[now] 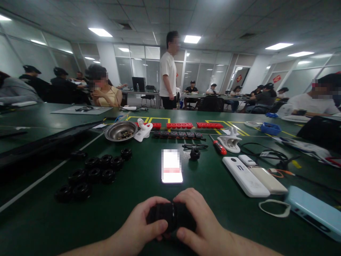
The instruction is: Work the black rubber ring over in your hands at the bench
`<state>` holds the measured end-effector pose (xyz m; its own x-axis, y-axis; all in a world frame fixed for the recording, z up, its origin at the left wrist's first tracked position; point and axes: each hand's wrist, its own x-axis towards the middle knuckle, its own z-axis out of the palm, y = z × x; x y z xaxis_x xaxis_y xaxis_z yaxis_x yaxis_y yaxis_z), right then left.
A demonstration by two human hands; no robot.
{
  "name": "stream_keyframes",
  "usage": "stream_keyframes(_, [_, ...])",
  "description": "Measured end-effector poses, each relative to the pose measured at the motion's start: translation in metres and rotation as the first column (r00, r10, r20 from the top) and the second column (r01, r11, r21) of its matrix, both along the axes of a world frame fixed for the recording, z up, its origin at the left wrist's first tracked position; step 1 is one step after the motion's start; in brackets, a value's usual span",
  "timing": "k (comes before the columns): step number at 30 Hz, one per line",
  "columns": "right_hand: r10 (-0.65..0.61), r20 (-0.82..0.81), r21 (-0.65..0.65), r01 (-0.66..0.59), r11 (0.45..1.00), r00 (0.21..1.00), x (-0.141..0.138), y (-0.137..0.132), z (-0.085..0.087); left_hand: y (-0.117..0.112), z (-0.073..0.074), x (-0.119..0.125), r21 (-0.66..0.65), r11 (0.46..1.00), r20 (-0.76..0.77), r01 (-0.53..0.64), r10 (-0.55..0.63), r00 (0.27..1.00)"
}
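Cylinder (173,216), black and crossed by a narrow glossy band near its middle, sits between the person's hands at the near side of the green table (119,202). Its long axis runs crosswise, roughly parallel to the table's far edge, one end pointing toward the left edge and the other toward the right. The left hand (140,225) pinches the left end, thumb across the side facing the person and fingers over the top; the right hand (198,220) wraps the right end, its fingers hiding much of it. Whether the underside touches the table cannot be told.

Just beyond the hands lies a lit phone (172,170), its length pointing toward the far edge. A cluster of black rings (94,174) spreads toward the left edge, while a similar single ring (195,154) rests past the phone, to its right. Nearer the far edge are a metal bowl (112,134), a black strip (178,135) and red trays (179,125) in a row. A light blue box (315,209) lies toward the right edge.
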<state>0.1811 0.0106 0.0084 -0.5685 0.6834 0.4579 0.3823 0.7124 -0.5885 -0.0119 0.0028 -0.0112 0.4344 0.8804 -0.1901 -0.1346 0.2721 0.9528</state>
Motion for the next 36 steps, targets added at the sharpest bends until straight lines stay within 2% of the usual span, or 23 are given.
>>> stream_keyframes(5, [-0.001, 0.042, 0.031, 0.000, 1.000, 0.999, -0.0023, 0.0008, -0.0007, -0.0008, 0.0019, 0.0007, -0.018, 0.999, -0.011, 0.027, -0.027, 1.000])
stream_keyframes(10, [0.058, 0.041, 0.259, -0.066, 0.964, 0.997, -0.0027, -0.0019, -0.0031, -0.0006, -0.0047, 0.0007, -0.039, 0.999, 0.043, 0.013, -0.011, 0.999])
stream_keyframes(12, [0.064, 0.054, 0.296, -0.077, 0.952, 0.997, -0.0017, -0.0027, -0.0041, -0.0008, -0.0061, 0.0007, -0.038, 0.999, 0.044, 0.012, -0.011, 0.999])
stream_keyframes(14, [0.055, 0.047, 0.239, -0.064, 0.969, 0.997, -0.0002, -0.0029, -0.0040, -0.0011, -0.0062, 0.0007, -0.016, 1.000, 0.043, 0.007, -0.006, 0.999])
stream_keyframes(17, [-0.003, 0.027, 0.069, 0.001, 0.998, 1.000, 0.0007, -0.0021, -0.0023, -0.0012, -0.0051, 0.0004, 0.008, 1.000, 0.015, -0.006, 0.005, 1.000])
stream_keyframes(20, [-0.026, 0.063, -0.041, 0.029, 0.999, 0.998, -0.0009, -0.0012, -0.0003, -0.0014, -0.0038, -0.0001, 0.014, 1.000, -0.026, -0.003, 0.004, 1.000])
stream_keyframes(24, [-0.010, 0.072, 0.012, 0.009, 1.000, 0.997, -0.0035, -0.0016, 0.0007, -0.0017, -0.0021, -0.0011, 0.035, 0.999, -0.038, 0.017, -0.015, 0.999])
stream_keyframes(30, [0.057, 0.043, 0.285, -0.067, 0.956, 0.997, -0.0029, -0.0024, -0.0037, -0.0016, -0.0014, 0.0002, -0.003, 0.999, 0.024, 0.050, -0.050, 0.998])
stream_keyframes(32, [0.057, 0.046, 0.261, -0.067, 0.963, 0.997, -0.0022, -0.0023, -0.0045, -0.0011, -0.0011, 0.0005, -0.008, 0.999, 0.026, 0.047, -0.046, 0.999])
stream_keyframes(36, [0.018, 0.025, 0.041, -0.019, 0.999, 1.000, -0.0007, -0.0009, -0.0024, -0.0002, -0.0006, -0.0004, 0.041, 0.999, -0.028, 0.012, -0.011, 1.000])
